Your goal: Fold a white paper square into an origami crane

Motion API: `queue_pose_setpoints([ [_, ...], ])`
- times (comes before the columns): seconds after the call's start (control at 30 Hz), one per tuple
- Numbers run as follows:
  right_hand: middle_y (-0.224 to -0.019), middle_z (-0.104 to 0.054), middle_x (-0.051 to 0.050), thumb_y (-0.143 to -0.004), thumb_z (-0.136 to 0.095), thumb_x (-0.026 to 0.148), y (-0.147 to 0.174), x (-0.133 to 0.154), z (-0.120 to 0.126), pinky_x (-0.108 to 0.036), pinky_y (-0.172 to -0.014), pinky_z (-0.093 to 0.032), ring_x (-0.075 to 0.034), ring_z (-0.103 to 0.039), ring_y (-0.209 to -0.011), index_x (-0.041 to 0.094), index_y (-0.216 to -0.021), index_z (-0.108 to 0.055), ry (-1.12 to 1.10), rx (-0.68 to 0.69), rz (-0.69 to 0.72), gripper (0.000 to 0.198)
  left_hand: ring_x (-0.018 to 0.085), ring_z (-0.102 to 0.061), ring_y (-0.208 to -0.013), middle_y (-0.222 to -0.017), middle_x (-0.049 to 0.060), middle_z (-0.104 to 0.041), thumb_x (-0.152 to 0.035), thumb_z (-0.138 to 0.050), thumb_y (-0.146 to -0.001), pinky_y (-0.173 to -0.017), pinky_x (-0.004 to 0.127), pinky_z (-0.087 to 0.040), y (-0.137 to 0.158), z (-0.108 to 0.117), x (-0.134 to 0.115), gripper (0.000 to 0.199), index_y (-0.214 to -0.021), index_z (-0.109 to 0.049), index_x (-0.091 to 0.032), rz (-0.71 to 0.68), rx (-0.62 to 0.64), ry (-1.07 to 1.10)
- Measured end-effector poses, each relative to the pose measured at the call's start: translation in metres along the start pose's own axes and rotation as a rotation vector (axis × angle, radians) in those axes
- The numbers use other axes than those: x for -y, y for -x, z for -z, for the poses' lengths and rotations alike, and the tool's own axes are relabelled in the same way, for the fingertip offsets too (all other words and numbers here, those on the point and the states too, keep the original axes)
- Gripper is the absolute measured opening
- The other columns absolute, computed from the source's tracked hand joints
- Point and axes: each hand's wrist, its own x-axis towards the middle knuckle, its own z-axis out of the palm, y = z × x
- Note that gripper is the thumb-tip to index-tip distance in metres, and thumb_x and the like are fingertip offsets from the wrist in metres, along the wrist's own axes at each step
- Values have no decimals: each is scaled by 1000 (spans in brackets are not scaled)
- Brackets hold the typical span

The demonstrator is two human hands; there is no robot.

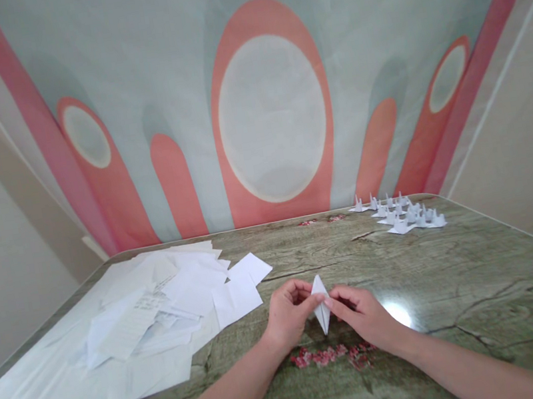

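Table [488, 259] bears sheets [136, 314]; hands [289, 314] hold folded paper [322, 316].

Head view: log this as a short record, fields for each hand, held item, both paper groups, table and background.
left hand: fingers and thumb pinching folded paper's left side
right hand: fingers and thumb pinching its right side
held item: folded paper, white, narrow diamond, upright
paper pile: left side, overlapping white sheets, some with writing
paper figures: far right, white, clustered, exact count unclear
table: wood-grain top, pink flower print
background: wall with coral shapes
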Motion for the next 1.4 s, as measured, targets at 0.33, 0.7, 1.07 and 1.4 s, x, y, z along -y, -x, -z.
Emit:
queue_pose_setpoints([
  [0.33, -60, -50, 2, -82, -49, 42, -2, -2, 2, -24, -55, -35, -13, -45, -58, 17, -67, -57, -118, 4, -61, 30, 12, -58, -61, -68, 2, -66, -36, -73, -64, -61, 23, -46, 0, -1, -1, 29, -77, -62, -12, 26, 17, 44],
  [0.7, -60, -51, 2, -81, -51, 45, -2, -3, 1, -23, -54, -37, -13, -46, -57, 17, -69, -59, -164, -14, -90, 32, 10, -53, -55, -60, -1, -59, -35, -71, -67, -54, 20, -41, -1, -1, 0, 27, -77, -59, -13, -29, -9, -15],
  [1.07, -59, -49, 2, -82, -50, 36, -1, -1, 1, -23, -54, -35, -12, -44, -56, 17, -67, -57, -71, -28, -59, 26, 11, -55, -57, -64, 0, -62, -31, -70, -68, -56, 21, -42, 1, 0, 4, 26, -84, -59, -13, -41, 13, -90],
  [1.4, -59, -49, 2, -81, -52, 36, 0, 4, -1, -24, -51, -36, -13, -45, -55, 18, -71, -57, 44, -158, 3, 21, 15, -58, -66, -73, 3, -67, -36, -59, -78, -60, 23, -44, 6, -2, 0, 25, -77, -65, -12, -53, 98, -255],
])
